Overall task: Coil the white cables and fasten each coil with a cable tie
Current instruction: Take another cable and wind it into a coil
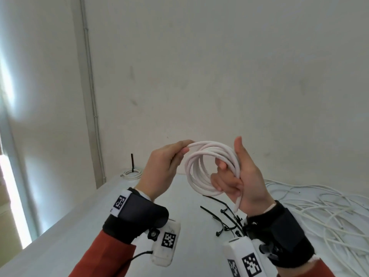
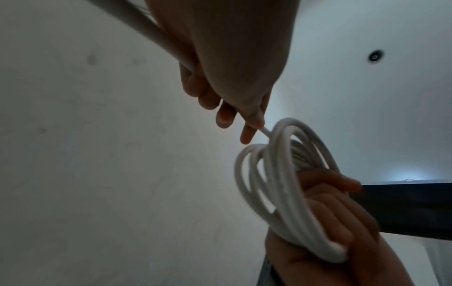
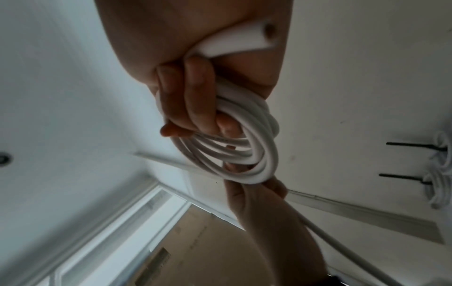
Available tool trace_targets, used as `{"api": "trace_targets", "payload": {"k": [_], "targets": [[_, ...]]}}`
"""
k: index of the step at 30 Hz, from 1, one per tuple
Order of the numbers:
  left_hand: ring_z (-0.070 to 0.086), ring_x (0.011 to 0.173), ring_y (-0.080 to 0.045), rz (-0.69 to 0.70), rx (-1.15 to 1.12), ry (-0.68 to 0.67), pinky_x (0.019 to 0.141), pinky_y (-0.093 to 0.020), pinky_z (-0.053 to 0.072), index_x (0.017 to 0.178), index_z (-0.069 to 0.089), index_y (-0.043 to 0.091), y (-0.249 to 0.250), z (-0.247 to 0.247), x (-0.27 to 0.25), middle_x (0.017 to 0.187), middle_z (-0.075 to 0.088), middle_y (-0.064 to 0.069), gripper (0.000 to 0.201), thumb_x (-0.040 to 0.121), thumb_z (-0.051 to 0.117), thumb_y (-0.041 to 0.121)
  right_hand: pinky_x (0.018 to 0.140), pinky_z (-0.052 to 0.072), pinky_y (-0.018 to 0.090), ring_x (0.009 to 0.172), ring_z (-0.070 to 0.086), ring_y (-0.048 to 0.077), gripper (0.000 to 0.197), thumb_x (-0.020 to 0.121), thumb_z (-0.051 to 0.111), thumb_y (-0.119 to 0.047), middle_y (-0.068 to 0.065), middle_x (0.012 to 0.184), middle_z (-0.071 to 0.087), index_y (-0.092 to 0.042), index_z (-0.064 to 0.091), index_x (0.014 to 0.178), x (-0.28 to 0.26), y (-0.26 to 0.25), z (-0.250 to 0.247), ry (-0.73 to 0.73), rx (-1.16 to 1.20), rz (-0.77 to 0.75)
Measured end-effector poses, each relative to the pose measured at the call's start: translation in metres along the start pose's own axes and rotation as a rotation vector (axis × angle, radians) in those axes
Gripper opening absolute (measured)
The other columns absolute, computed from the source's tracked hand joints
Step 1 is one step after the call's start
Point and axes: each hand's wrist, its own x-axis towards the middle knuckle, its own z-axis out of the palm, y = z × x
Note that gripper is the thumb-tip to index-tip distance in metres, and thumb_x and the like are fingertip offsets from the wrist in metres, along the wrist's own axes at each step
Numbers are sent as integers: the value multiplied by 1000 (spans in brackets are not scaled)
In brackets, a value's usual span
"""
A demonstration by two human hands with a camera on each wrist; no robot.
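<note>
— Which step is this?
— Winding, I'd judge. The right grip (image 1: 247,182) curls round one side of the coil (image 1: 201,168), held up above the counter (image 1: 99,216); the left grip (image 1: 159,166) pinches the strand at its top.
— How does it sit?
— Upright, hole facing the person, long axis vertical, cut end pointing down. Next: lay this loop, then free a hand for the cable ties (image 1: 225,218).

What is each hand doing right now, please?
Left hand: pinches a strand of the white cable coil.
Right hand: fingers curled round the coil, holding it.
</note>
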Motion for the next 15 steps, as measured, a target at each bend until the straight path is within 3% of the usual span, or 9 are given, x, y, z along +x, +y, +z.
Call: {"api": "trace_targets", "payload": {"k": [3, 5, 7, 11, 15], "targets": [[53, 71, 4, -55, 65, 29, 69, -14, 41, 119, 63, 21, -20, 10, -2, 77, 57, 22, 32, 97, 42, 31, 40, 30, 21, 26, 10, 11, 66, 91, 25, -59, -5, 30, 10, -14, 54, 53, 8, -6, -9, 25, 210, -72], [58, 76, -2, -89, 146, 22, 71, -26, 47, 120, 58, 32, -36, 16, -6, 83, 63, 15, 33, 96, 37, 40, 40, 36, 21, 29, 11, 14, 65, 97, 24, -55, -4, 35, 11, -12, 56, 60, 14, -11, -22, -17, 351, -159], [62, 77, -16, -115, 225, -6, 69, -39, 51, 121, 48, 41, -49, 23, -12, 87, 66, 4, 34, 94, 30, 51, 44, 42, 21, 31, 16, 12, 62, 100, 24, -53, -5, 37, 16, -10, 58, 69, 20, -16, -35, -39, 467, -249], [63, 76, -17, -116, 252, -90, 64, -39, 53, 121, 43, 42, -59, 39, -18, 89, 66, 6, 45, 93, 16, 64, 48, 42, 17, 33, 25, 5, 50, 98, 29, -49, -9, 40, 26, -16, 55, 73, 31, -18, -53, 238, 417, -365], [63, 76, -13, -118, 292, -168, 61, -32, 52, 115, 56, 35, -62, 52, -19, 89, 66, 12, 48, 94, 20, 60, 56, 40, 16, 48, 35, 7, 32, 93, 37, -45, -8, 54, 36, -17, 48, 84, 39, -12, -73, 321, 412, -431]]}}
